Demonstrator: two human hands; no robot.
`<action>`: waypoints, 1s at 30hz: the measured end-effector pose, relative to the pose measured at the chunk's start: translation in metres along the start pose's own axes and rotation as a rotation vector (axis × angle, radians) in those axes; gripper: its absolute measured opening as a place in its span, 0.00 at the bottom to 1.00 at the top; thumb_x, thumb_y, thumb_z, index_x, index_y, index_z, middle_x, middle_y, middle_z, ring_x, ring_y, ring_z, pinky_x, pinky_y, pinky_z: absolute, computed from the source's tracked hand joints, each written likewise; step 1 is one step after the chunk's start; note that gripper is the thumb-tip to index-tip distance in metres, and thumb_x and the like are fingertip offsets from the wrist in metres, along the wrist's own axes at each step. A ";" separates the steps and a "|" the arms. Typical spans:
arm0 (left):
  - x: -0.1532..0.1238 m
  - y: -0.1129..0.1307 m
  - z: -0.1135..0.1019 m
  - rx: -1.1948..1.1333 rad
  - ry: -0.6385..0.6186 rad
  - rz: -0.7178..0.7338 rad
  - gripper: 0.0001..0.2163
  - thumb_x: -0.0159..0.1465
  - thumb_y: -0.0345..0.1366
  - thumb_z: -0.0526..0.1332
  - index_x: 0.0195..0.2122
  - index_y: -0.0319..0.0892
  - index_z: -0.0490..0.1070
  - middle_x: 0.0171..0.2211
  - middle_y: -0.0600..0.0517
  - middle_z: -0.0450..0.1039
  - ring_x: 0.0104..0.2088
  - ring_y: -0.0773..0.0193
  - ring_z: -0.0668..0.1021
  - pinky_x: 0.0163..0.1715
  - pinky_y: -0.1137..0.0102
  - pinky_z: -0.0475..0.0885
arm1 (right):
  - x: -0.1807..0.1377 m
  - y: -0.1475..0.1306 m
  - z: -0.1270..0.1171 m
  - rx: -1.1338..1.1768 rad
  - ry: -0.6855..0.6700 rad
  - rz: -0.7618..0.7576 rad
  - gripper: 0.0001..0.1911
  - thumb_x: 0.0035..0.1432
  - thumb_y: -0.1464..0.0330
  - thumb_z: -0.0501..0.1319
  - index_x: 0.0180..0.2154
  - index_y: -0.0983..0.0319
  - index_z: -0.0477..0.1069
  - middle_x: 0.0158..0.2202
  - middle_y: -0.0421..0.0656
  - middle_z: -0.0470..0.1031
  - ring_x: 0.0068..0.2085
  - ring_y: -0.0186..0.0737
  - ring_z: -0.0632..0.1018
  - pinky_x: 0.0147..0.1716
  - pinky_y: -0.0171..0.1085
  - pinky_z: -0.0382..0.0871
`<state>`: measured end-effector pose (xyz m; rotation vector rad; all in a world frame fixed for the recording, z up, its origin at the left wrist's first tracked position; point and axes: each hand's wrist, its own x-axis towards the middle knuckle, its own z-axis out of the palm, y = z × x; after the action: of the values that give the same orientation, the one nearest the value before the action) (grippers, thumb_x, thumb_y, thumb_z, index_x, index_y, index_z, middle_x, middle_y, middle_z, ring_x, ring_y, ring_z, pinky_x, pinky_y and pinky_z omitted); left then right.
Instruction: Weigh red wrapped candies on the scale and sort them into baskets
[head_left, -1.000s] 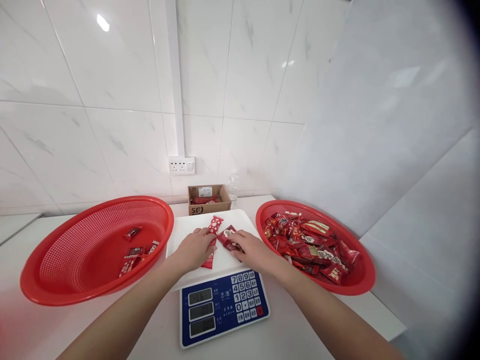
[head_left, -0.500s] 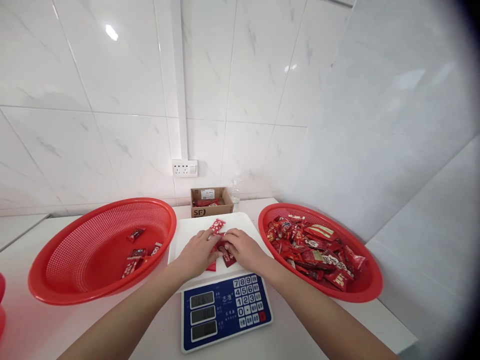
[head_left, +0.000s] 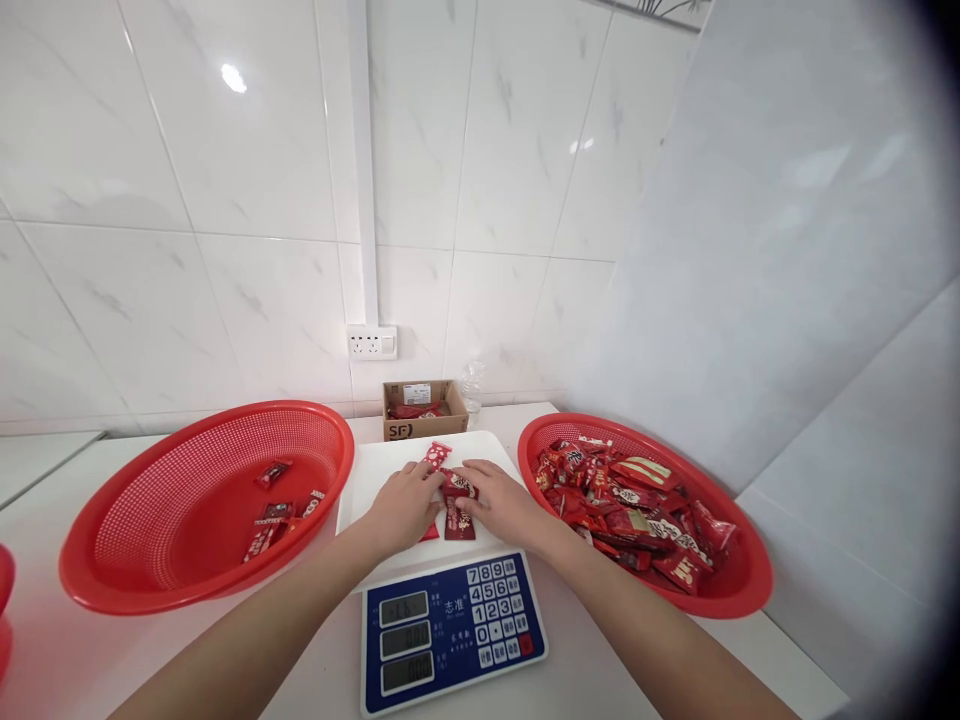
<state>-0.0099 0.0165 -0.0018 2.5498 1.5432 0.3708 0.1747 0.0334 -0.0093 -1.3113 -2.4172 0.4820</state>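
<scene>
Packet (head_left: pixel 460 484) is over mid scale tray (head_left: pixel 373 478), ends pinched in the left hand's (head_left: pixel 405 508) and right hand's (head_left: pixel 502 506) fingers. Left hand's kinda blocking a spotted wrapper (head_left: pixel 438 454); near basket (head_left: pixel 214 520) crowds the tray's left edge, fuller basket (head_left: pixel 752 590) its right, box (head_left: pixel 441 428) past the far edge.

We see bright, even light, with small white glare spots on the tiled wall (head_left: pixel 420 170). Blurry darkness curves along our right edge.

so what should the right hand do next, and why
Perhaps the right hand should gently loosen from the dark red packet: its thumb and fingers appear to hold it, the packet is over the white tray, and the left hand, close on the other side, could steady it.
</scene>
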 end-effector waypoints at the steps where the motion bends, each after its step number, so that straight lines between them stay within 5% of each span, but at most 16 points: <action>1: 0.002 -0.002 0.001 -0.012 -0.005 0.004 0.16 0.61 0.30 0.52 0.50 0.41 0.65 0.51 0.44 0.66 0.53 0.53 0.67 0.51 0.59 0.63 | -0.001 -0.002 -0.001 0.017 -0.032 0.000 0.26 0.57 0.62 0.56 0.57 0.60 0.61 0.60 0.49 0.58 0.61 0.47 0.57 0.58 0.46 0.52; 5: 0.008 -0.016 0.000 -0.067 -0.067 -0.001 0.22 0.62 0.28 0.48 0.59 0.41 0.55 0.60 0.46 0.58 0.60 0.62 0.60 0.56 0.68 0.59 | -0.001 -0.003 -0.001 0.037 -0.111 0.023 0.30 0.56 0.60 0.57 0.59 0.63 0.58 0.63 0.50 0.54 0.64 0.48 0.52 0.60 0.46 0.48; 9: 0.010 -0.027 -0.006 -0.063 -0.109 -0.103 0.28 0.60 0.39 0.56 0.61 0.39 0.50 0.63 0.42 0.52 0.61 0.55 0.57 0.56 0.64 0.58 | 0.006 0.004 -0.003 0.034 -0.065 0.025 0.28 0.52 0.59 0.62 0.54 0.61 0.64 0.58 0.50 0.61 0.61 0.49 0.58 0.57 0.46 0.53; 15: 0.007 -0.026 -0.012 0.009 -0.075 -0.272 0.27 0.55 0.46 0.60 0.53 0.38 0.59 0.50 0.36 0.65 0.52 0.42 0.68 0.43 0.55 0.65 | 0.016 0.008 -0.006 -0.080 0.057 0.059 0.16 0.50 0.61 0.63 0.41 0.60 0.70 0.44 0.46 0.70 0.47 0.47 0.69 0.44 0.42 0.63; 20: 0.006 -0.018 -0.010 -0.030 -0.125 -0.206 0.26 0.54 0.43 0.62 0.53 0.41 0.59 0.46 0.41 0.69 0.49 0.48 0.71 0.42 0.62 0.66 | 0.015 0.003 0.000 -0.074 0.016 0.001 0.06 0.55 0.69 0.59 0.36 0.61 0.71 0.38 0.44 0.71 0.41 0.41 0.72 0.38 0.37 0.63; 30: 0.017 -0.019 -0.003 -0.105 -0.078 -0.064 0.33 0.55 0.40 0.62 0.60 0.41 0.52 0.57 0.40 0.58 0.57 0.48 0.62 0.53 0.59 0.61 | 0.022 0.008 0.006 -0.010 0.061 -0.051 0.12 0.53 0.69 0.60 0.42 0.61 0.72 0.42 0.46 0.72 0.46 0.43 0.71 0.44 0.39 0.64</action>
<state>-0.0190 0.0402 -0.0014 2.4000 1.5313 0.3317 0.1665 0.0551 -0.0152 -1.2465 -2.3990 0.4108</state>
